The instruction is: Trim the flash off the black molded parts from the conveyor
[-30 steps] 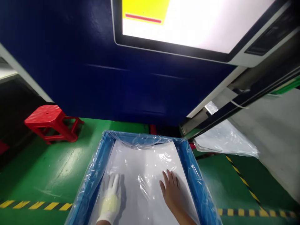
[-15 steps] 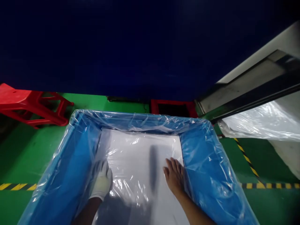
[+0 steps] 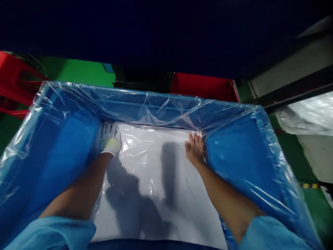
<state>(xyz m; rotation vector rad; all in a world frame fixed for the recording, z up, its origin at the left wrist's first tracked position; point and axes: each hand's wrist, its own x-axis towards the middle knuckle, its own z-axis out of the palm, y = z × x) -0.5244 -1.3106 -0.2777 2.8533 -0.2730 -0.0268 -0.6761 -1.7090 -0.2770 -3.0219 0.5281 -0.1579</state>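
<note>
A blue plastic bin (image 3: 241, 156) is lined with clear plastic film (image 3: 161, 109), which drapes over its rim. On the bottom lies a large white sheet (image 3: 148, 156), with glossy film showing over parts of it. My left hand (image 3: 109, 140), in a white glove, presses flat near the sheet's far left corner, fingers stretched forward. My bare right hand (image 3: 195, 149) lies flat at the far right corner, its fingers extended and touching the sheet. Neither hand grips anything.
A red plastic stool (image 3: 18, 80) stands beyond the bin at the left. A red container (image 3: 205, 86) sits behind the far rim under a dark blue panel (image 3: 156, 31). Plastic-wrapped material (image 3: 314, 114) is at the right, above the green floor (image 3: 78, 71).
Both hands have slid forward over the sheet to its far corners. My view has moved closer over the bin, and my blue sleeves now show.
</note>
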